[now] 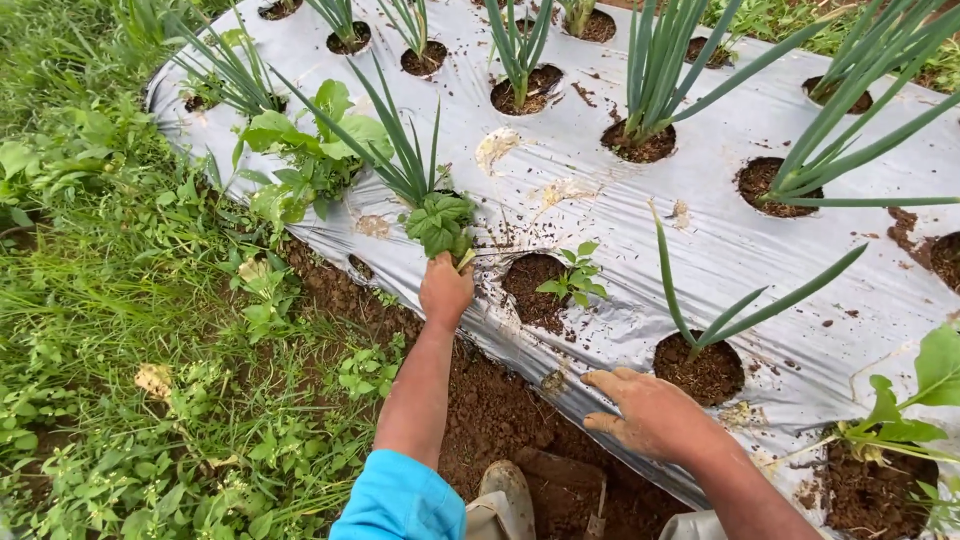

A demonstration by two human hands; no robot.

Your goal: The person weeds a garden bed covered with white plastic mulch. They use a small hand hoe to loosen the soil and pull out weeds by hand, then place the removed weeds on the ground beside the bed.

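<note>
We are closing our left hand (pixel 445 290) in a tight grip around a leafy weed (pixel 440 224), which is standing at a planting hole in the silver mulch sheet (pixel 600 180) beside an onion plant (pixel 400 160). Our right hand (pixel 650 412) is resting open, fingers spread, on the sheet's edge near another hole (pixel 705 370).

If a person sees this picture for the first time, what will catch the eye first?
The silver plastic sheet over the soil bed, with round holes of green onion plants. At centre, the left hand grips a leafy weed at one hole, while the right hand rests flat on the sheet's edge.
</note>
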